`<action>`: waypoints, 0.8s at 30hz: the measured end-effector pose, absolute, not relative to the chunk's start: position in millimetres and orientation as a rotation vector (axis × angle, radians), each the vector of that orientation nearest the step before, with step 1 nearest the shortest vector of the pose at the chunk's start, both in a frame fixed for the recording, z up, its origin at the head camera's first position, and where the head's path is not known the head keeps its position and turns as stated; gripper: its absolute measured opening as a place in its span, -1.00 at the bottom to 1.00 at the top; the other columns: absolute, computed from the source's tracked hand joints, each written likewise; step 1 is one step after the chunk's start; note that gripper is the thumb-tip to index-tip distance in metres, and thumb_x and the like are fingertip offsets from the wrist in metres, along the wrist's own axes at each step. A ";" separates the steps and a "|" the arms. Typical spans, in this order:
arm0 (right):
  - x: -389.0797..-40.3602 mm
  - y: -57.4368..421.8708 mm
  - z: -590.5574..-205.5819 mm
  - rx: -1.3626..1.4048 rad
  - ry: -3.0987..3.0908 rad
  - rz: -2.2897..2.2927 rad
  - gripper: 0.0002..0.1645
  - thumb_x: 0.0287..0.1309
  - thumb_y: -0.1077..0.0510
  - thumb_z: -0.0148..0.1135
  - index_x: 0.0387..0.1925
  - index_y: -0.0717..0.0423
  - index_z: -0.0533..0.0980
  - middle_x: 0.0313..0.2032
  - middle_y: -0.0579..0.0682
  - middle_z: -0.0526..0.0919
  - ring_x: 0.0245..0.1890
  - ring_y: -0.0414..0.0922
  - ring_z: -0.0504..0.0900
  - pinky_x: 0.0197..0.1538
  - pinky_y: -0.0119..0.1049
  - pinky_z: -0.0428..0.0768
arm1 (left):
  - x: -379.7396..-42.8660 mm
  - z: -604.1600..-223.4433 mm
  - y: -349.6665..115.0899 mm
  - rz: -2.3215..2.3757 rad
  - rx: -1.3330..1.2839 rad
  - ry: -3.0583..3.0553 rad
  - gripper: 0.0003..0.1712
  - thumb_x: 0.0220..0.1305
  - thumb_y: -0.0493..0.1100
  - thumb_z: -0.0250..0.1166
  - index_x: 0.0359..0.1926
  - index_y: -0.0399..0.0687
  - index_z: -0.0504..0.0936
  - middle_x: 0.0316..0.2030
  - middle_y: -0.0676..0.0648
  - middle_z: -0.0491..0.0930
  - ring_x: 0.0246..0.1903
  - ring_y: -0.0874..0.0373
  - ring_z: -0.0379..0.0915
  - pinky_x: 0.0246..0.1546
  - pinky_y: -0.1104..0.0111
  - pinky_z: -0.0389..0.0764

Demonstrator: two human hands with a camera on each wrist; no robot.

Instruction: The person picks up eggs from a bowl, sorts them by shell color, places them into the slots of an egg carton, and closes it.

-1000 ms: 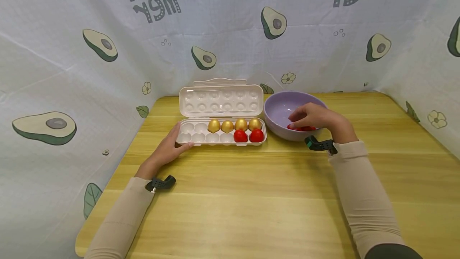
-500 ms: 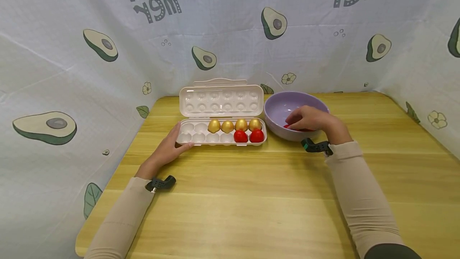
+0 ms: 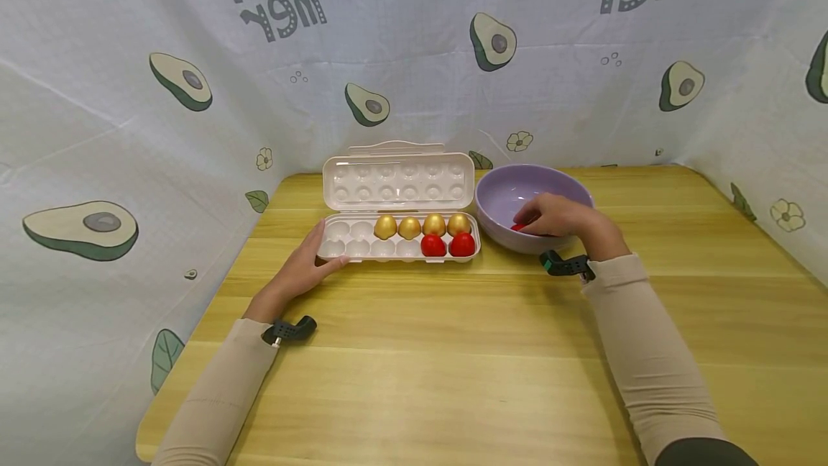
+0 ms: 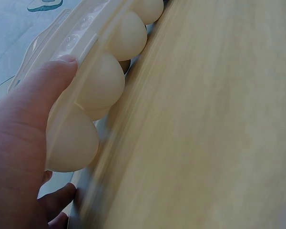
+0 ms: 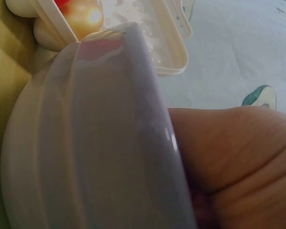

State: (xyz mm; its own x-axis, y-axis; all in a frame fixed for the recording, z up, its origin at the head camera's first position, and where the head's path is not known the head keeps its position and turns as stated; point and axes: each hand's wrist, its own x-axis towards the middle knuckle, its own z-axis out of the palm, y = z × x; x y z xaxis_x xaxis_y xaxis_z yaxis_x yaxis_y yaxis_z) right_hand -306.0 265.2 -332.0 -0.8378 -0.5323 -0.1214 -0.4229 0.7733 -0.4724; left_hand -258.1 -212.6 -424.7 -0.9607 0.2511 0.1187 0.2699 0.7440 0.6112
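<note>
Across the wooden table (image 3: 414, 351), the left hand (image 3: 299, 270) held the left end of the white egg carton (image 3: 383, 259), thumb on its front rim. Inside the purple bowl (image 3: 507, 189), the right hand (image 3: 558, 216) reached down at a red egg (image 3: 519, 227); whether its fingers gripped it could not be told. Two red eggs (image 3: 433, 245) filled the carton's front right, four golden eggs (image 3: 409, 228) behind, then the open lid (image 3: 399, 198) and avocado-print cloth (image 3: 414, 34).

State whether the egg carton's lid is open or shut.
Open: the lid is folded back behind the tray, its dimpled inside showing and the gold pieces and red pieces uncovered.
</note>
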 end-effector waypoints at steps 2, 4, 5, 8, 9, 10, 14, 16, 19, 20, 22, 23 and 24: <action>-306.3 265.4 -332.9 -0.748 2.720 -0.628 -0.64 0.17 0.20 0.24 -0.05 0.36 0.61 -0.14 0.19 0.70 -0.07 0.06 0.64 0.09 0.02 0.51 | -258.1 -424.7 -212.4 -1.025 -0.437 -2.906 0.17 0.25 0.27 0.22 0.52 -0.18 -0.27 0.51 -0.17 -0.22 0.47 -0.11 -0.26 0.41 -0.01 -0.09; -306.1 265.2 -333.2 -0.754 2.726 -0.614 -0.65 0.16 0.21 0.24 -0.07 0.35 0.61 -0.16 0.18 0.70 -0.08 0.06 0.64 0.08 0.01 0.51 | -258.1 -424.7 -212.4 -1.025 -0.437 -2.906 0.17 0.25 0.27 0.22 0.52 -0.17 -0.27 0.51 -0.17 -0.23 0.47 -0.10 -0.26 0.41 -0.01 -0.09; -306.1 265.2 -333.5 -0.759 2.726 -0.609 -0.66 0.16 0.21 0.23 -0.07 0.35 0.62 -0.17 0.18 0.70 -0.09 0.06 0.64 0.08 0.01 0.52 | -258.0 -424.7 -212.5 -1.026 -0.437 -2.906 0.17 0.25 0.26 0.22 0.52 -0.17 -0.27 0.51 -0.17 -0.23 0.47 -0.10 -0.26 0.41 -0.01 -0.09; -306.0 264.6 -334.1 -0.761 2.731 -0.598 -0.67 0.15 0.23 0.22 -0.08 0.34 0.63 -0.18 0.16 0.70 -0.10 0.05 0.64 0.07 0.00 0.51 | -258.2 -425.0 -212.8 -1.028 -0.439 -2.904 0.16 0.25 0.26 0.22 0.52 -0.17 -0.28 0.51 -0.17 -0.23 0.47 -0.10 -0.26 0.41 -0.01 -0.09; -305.7 264.3 -333.9 -0.761 2.731 -0.597 -0.68 0.15 0.23 0.22 -0.09 0.33 0.63 -0.18 0.16 0.70 -0.10 0.04 0.64 0.07 0.00 0.51 | -258.2 -425.0 -212.9 -1.027 -0.438 -2.904 0.16 0.25 0.26 0.22 0.52 -0.16 -0.28 0.51 -0.17 -0.23 0.47 -0.10 -0.27 0.41 0.00 -0.10; -305.4 263.9 -333.7 -0.759 2.728 -0.601 -0.68 0.15 0.23 0.22 -0.08 0.33 0.63 -0.17 0.16 0.70 -0.10 0.04 0.63 0.07 0.00 0.51 | -258.3 -425.1 -213.0 -1.028 -0.439 -2.904 0.17 0.25 0.26 0.22 0.52 -0.16 -0.28 0.51 -0.17 -0.23 0.47 -0.10 -0.27 0.41 0.00 -0.10; -305.2 263.4 -333.9 -0.752 2.724 -0.615 -0.69 0.16 0.24 0.22 -0.08 0.31 0.63 -0.17 0.15 0.70 -0.10 0.04 0.63 0.08 0.00 0.51 | -258.6 -425.1 -213.0 -1.028 -0.441 -2.901 0.17 0.25 0.27 0.22 0.52 -0.17 -0.28 0.51 -0.16 -0.24 0.47 -0.09 -0.27 0.41 0.00 -0.10; -304.9 263.3 -333.9 -0.769 2.720 -0.623 -0.70 0.16 0.24 0.23 -0.09 0.31 0.63 -0.18 0.15 0.70 -0.10 0.04 0.63 0.07 0.00 0.52 | -258.7 -425.2 -213.1 -1.030 -0.443 -2.898 0.17 0.25 0.27 0.22 0.52 -0.18 -0.27 0.51 -0.16 -0.24 0.47 -0.09 -0.27 0.41 0.00 -0.09; -305.2 263.4 -334.9 -0.797 2.722 -0.625 -0.72 0.16 0.24 0.23 -0.11 0.31 0.63 -0.19 0.15 0.70 -0.11 0.04 0.63 0.05 -0.01 0.53 | -258.9 -425.4 -213.2 -1.032 -0.444 -2.897 0.17 0.25 0.27 0.22 0.52 -0.18 -0.27 0.51 -0.15 -0.23 0.47 -0.09 -0.27 0.41 0.00 -0.09; -305.1 263.4 -334.9 -0.802 2.721 -0.625 -0.72 0.16 0.24 0.24 -0.12 0.31 0.63 -0.19 0.15 0.70 -0.12 0.03 0.63 0.05 -0.01 0.53 | -258.9 -425.4 -213.2 -1.032 -0.443 -2.898 0.17 0.25 0.28 0.22 0.52 -0.18 -0.27 0.51 -0.15 -0.23 0.47 -0.09 -0.27 0.41 0.00 -0.09; -305.4 263.1 -335.3 -0.798 2.723 -0.622 -0.73 0.16 0.24 0.24 -0.12 0.30 0.63 -0.19 0.15 0.70 -0.12 0.03 0.63 0.05 -0.01 0.53 | -258.9 -425.5 -213.3 -1.033 -0.442 -2.898 0.17 0.25 0.28 0.22 0.52 -0.18 -0.27 0.51 -0.15 -0.23 0.47 -0.09 -0.27 0.41 0.00 -0.10; -305.8 263.0 -335.6 -0.790 2.723 -0.624 -0.74 0.17 0.25 0.23 -0.12 0.30 0.63 -0.19 0.15 0.70 -0.11 0.04 0.63 0.05 0.00 0.52 | -258.9 -425.5 -213.4 -1.034 -0.442 -2.899 0.17 0.25 0.28 0.22 0.52 -0.18 -0.27 0.51 -0.15 -0.23 0.47 -0.09 -0.27 0.41 0.00 -0.10; -305.6 263.1 -335.7 -0.785 2.721 -0.624 -0.74 0.17 0.24 0.23 -0.12 0.30 0.62 -0.18 0.16 0.69 -0.11 0.04 0.63 0.05 0.01 0.52 | -258.7 -425.4 -213.3 -1.035 -0.440 -2.900 0.17 0.24 0.29 0.22 0.52 -0.17 -0.27 0.51 -0.15 -0.24 0.47 -0.09 -0.27 0.41 0.00 -0.10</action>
State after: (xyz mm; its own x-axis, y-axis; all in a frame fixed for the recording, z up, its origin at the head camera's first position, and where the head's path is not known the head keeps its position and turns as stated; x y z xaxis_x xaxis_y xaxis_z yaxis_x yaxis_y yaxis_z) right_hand -305.6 263.1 -335.7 -0.8264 -0.5523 -0.1095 -0.4494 0.7642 -0.4626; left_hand -258.7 -213.3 -425.4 -0.9594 0.2536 0.1235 0.2744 0.7385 0.6159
